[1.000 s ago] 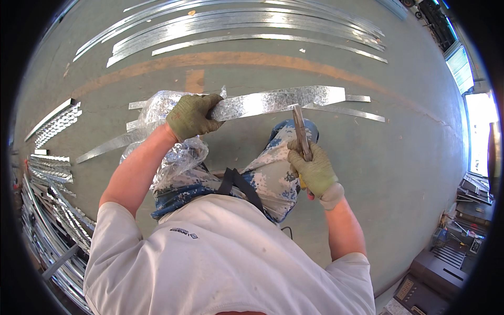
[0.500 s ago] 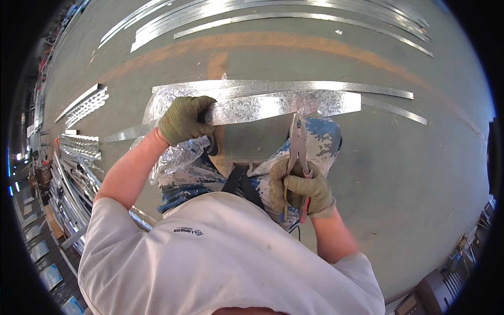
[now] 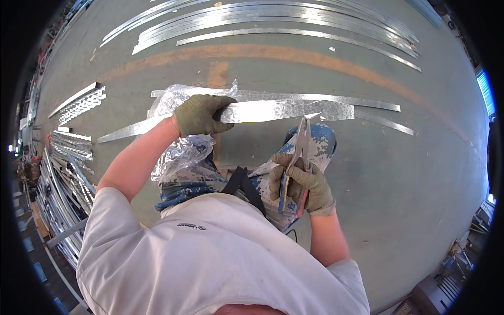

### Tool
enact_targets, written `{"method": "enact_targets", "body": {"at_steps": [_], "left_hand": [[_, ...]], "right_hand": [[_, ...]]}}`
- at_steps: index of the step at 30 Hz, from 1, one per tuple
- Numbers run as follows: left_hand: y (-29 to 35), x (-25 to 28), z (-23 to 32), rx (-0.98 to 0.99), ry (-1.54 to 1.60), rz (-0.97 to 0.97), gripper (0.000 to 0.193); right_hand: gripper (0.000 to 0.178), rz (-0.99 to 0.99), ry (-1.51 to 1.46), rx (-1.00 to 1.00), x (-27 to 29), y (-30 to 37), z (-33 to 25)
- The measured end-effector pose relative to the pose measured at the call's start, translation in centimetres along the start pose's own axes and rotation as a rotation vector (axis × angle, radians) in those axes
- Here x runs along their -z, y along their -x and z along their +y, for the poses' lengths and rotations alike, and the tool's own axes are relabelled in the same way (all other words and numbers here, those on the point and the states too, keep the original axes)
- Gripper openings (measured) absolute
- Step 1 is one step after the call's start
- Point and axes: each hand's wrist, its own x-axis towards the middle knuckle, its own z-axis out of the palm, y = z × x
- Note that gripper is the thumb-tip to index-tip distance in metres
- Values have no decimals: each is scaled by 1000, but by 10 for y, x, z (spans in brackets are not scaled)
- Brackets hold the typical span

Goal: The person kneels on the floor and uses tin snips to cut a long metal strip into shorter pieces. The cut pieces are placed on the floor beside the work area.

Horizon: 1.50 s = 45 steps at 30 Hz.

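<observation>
The gloved left hand (image 3: 203,115) is gripping a metal strip (image 3: 278,111). On the strip's near side, the gloved right hand (image 3: 302,184) is holding pliers (image 3: 302,143), whose tips are pointing at its near edge, toward its right end. Clear plastic (image 3: 184,159) is lying around the strip's left part. Well beyond the strip, past an orange line (image 3: 262,51), other strips (image 3: 273,16) are lying on the floor (image 3: 399,194).

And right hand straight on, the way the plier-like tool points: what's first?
The near edge of the metal strip that the left hand grips. The plier-like tool in the right hand looks right at it; depth leaves contact unclear.
</observation>
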Motion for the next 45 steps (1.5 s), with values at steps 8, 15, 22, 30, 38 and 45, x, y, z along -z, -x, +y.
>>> {"method": "enact_targets", "body": {"at_steps": [8,15,22,30,38,45], "left_hand": [[21,1,-3,-154,-19,208,79],[13,-22,-17,-123,-43,301,64],[10,-32,-30,-163,-37,395,63],[6,-38,-34,-175,-67,394,63],[7,-35,-31,-152,-100,374,65],[6,-33,-31,-130,-127,321,69]], "right_hand": [[45,353,485,-26,-40,2,27],[43,574,1098,-69,-68,-26,45],[41,684,1309,-33,-79,-43,52],[46,753,1413,-45,-83,-48,56],[52,844,1378,-74,-77,-57,60],[48,844,1513,39,-84,-58,63]]}}
